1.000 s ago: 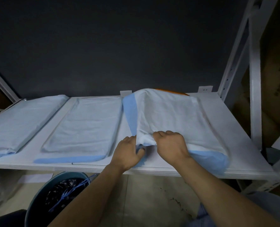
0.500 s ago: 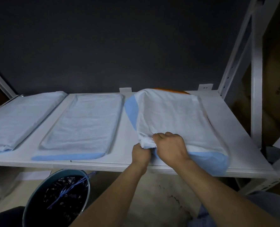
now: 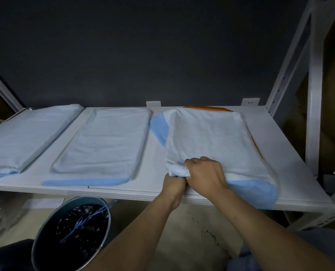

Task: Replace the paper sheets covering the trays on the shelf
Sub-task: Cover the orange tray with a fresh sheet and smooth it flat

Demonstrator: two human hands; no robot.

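Now left hand [image 3: 173,184] has slid under sheet [image 3: 211,137].

- At the grip: near-left corner of the sheet [image 3: 211,137], held by the right hand [image 3: 205,173], with the left hand [image 3: 173,184] just below and to its left.
- Behind and right of the grip: rest of that sheet, draped over a tray [image 3: 207,108] on the shelf [image 3: 157,153].
- Left of the grip: middle covered tray [image 3: 104,141]; farther left, another covered tray [image 3: 25,137].
- Below and left of the grip, under the shelf: a bucket [image 3: 70,231].
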